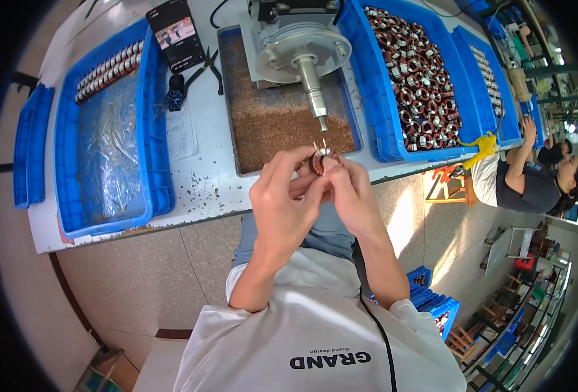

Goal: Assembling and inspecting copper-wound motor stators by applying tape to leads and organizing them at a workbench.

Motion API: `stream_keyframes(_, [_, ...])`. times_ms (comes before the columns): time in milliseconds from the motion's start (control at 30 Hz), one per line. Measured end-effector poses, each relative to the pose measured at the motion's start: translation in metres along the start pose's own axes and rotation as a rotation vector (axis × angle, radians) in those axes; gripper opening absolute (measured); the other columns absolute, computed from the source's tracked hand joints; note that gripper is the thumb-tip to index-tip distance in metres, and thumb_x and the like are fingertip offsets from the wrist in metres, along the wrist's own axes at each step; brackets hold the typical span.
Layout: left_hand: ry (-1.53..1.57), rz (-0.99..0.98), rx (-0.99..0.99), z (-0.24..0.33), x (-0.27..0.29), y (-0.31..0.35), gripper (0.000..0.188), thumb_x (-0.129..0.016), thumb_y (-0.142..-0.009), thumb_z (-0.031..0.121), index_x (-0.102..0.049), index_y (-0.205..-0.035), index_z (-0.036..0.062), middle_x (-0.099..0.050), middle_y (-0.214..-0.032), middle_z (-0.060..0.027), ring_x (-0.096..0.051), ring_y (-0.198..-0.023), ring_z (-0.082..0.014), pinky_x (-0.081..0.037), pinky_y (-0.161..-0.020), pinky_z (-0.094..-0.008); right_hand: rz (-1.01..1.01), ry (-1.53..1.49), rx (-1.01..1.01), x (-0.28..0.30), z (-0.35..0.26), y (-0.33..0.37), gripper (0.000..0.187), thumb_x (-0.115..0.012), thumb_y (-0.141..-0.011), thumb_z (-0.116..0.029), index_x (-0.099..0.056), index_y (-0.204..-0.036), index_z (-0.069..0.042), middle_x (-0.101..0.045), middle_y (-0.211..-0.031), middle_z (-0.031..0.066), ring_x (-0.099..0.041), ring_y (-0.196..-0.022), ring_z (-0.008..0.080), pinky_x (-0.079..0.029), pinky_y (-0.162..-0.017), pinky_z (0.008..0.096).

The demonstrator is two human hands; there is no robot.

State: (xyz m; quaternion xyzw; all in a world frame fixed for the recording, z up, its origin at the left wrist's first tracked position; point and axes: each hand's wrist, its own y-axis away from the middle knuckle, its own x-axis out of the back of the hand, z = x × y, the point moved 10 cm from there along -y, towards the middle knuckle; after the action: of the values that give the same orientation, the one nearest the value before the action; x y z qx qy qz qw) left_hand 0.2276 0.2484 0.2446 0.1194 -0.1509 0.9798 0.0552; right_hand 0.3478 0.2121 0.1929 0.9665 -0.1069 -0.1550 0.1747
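Note:
Between the fingertips of both hands is a small ring-shaped copper coil (318, 164) with pale wire ends sticking up. My left hand (284, 186) pinches it from the left, and my right hand (349, 191) closes on its right side. The fingers cover much of the coil. Just beyond it, the metal spindle (312, 88) of a machine (302, 52) points down toward my hands. Under the spindle lies a tray (289, 134) strewn with brown shavings.
On the left, a blue bin (146, 189) holds rows of coils and clear plastic film. A phone (175, 36), pliers (205, 70) and a watch (175, 95) lie beside it. At right stand a blue bin (387, 140) heaped with coils and a yellow-handled tool (481, 149). A co-worker (530, 173) sits further right.

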Motion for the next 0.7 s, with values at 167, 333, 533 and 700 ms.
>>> stream_keyframes(167, [0.145, -0.119, -0.034, -0.008, -0.001, 0.004, 0.043, -0.085, -0.066, -0.001, -0.071, -0.107, 0.0019, -0.071, -0.097, -0.0079, -0.061, -0.083, -0.0208, -0.051, -0.079, -0.0321, -0.178, -0.122, -0.072, -0.004, -0.001, 0.013, 0.029, -0.054, -0.105, -0.02, -0.066, -0.112, 0.006, -0.071, -0.1, 0.0119, -0.066, -0.086, 0.0162, -0.055, -0.075, 0.0253])
stream_keyframes(333, [0.566, -0.154, -0.057, -0.003, -0.005, 0.002, 0.046, -0.09, -0.065, 0.007, -0.072, -0.107, 0.0029, -0.071, -0.105, -0.0092, -0.062, -0.092, -0.0233, -0.05, -0.085, -0.0332, -0.359, -0.418, -0.013, -0.016, 0.008, 0.013, 0.035, -0.064, -0.103, -0.028, -0.065, -0.115, 0.005, -0.069, -0.094, 0.0139, -0.067, -0.085, 0.0269, -0.057, -0.08, 0.0357])
stream_keyframes(533, [0.493, -0.201, -0.093, 0.0, 0.001, 0.004, 0.047, -0.092, -0.065, 0.011, -0.073, -0.108, 0.005, -0.07, -0.109, -0.01, -0.063, -0.094, -0.0243, -0.051, -0.086, -0.0326, -0.724, -0.787, 0.076, -0.034, 0.022, 0.014, 0.034, -0.067, -0.099, -0.016, -0.066, -0.124, 0.008, -0.072, -0.117, 0.0176, -0.067, -0.102, 0.0188, -0.052, -0.08, 0.0267])
stream_keyframes(700, [0.012, -0.033, -0.083, 0.001, 0.026, 0.006, 0.046, -0.092, -0.065, 0.01, -0.074, -0.107, 0.0066, -0.07, -0.108, -0.0086, -0.064, -0.095, -0.0225, -0.051, -0.084, -0.032, -0.394, -0.575, 0.05, -0.016, 0.018, 0.0, 0.03, -0.069, -0.096, -0.007, -0.067, -0.122, 0.007, -0.072, -0.117, 0.0158, -0.067, -0.101, 0.0171, -0.053, -0.081, 0.0259])
